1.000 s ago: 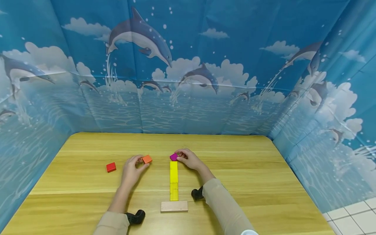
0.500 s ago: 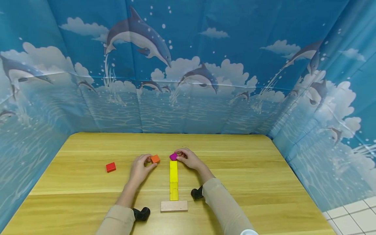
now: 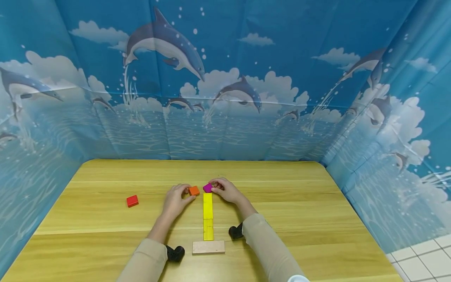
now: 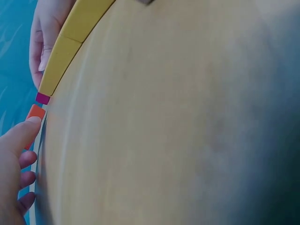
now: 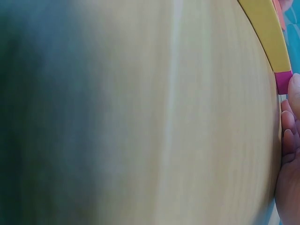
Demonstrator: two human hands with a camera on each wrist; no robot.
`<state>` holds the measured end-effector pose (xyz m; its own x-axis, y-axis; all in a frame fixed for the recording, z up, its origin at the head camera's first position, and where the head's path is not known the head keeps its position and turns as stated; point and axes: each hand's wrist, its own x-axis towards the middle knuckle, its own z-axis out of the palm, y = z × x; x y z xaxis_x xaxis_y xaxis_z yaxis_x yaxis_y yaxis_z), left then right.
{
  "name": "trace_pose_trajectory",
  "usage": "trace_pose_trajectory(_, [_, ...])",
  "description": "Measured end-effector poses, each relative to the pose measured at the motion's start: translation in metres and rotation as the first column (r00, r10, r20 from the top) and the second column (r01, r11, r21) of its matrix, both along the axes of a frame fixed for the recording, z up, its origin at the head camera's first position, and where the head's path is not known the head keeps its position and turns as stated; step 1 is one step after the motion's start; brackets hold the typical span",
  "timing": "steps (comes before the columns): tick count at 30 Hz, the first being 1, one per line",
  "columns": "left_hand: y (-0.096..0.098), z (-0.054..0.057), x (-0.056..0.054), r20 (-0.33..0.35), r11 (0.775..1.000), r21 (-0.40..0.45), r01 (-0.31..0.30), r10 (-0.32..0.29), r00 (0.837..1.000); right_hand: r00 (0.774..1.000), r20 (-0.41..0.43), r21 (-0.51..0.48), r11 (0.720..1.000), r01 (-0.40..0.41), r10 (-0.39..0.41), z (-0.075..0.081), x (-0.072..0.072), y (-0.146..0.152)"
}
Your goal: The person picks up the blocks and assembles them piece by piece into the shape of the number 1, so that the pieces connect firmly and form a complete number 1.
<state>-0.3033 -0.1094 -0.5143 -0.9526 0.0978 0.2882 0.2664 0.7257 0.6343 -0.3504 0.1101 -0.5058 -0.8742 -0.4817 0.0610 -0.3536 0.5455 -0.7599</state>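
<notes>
Between thumb and fingers, my left hand (image 3: 175, 199) pinches an orange block (image 3: 194, 190), just left of a purple block (image 3: 207, 188) with a small gap between the two. My right hand (image 3: 227, 190) pinches that purple block at the far end of a line of two yellow blocks (image 3: 208, 206). In the right wrist view the purple block (image 5: 283, 82) meets the yellow one, with the thumb on it. The left wrist view has the thumb on the orange block (image 4: 35, 112).
A red block (image 3: 132, 201) lies to the left on the wooden table (image 3: 299, 203). Across the near end of the yellow line sits a pale wooden plank (image 3: 208, 247). Black wrist devices (image 3: 175, 253) ride beside both sleeves. Behind the table hangs a dolphin-print curtain (image 3: 225, 133).
My left hand has carried the orange block rightward, closing in on the purple block. The right hand has stayed in place on the purple block.
</notes>
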Motion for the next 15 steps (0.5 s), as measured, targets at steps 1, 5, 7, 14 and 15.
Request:
trace_pose_trajectory(1, [0.0010, 0.0004, -0.0009, 0.009, 1.000, -0.007, 0.005, -0.005, 1.000, 1.000, -0.002, 0.002, 1.000, 0.000, 0.000, -0.0002, 0.0000, 0.0000])
trace_pose_trajectory(5, [0.0047, 0.0017, -0.0037, 0.017, 0.999, -0.036, 0.022, -0.022, 1.000, 1.000, -0.005, 0.004, 1.000, 0.006, -0.006, -0.0010, -0.0001, -0.0001])
trace_pose_trajectory(7, [0.0062, 0.0017, -0.0050, 0.016, 0.999, -0.045, 0.025, -0.024, 1.000, 1.000, -0.005, 0.009, 1.000, 0.008, -0.008, -0.0013, -0.0001, -0.0001])
trace_pose_trajectory(14, [0.0095, 0.0016, -0.0083, 0.021, 0.997, -0.078, 0.018, -0.016, 1.000, 1.000, 0.006, 0.006, 1.000, 0.010, -0.010, -0.0009, -0.0005, 0.0005])
trace_pose_trajectory(15, [0.0100, 0.0018, -0.0085, 0.024, 0.997, -0.080, 0.019, -0.017, 1.000, 1.000, 0.005, 0.005, 1.000, 0.009, -0.009, -0.0008, -0.0005, 0.0006])
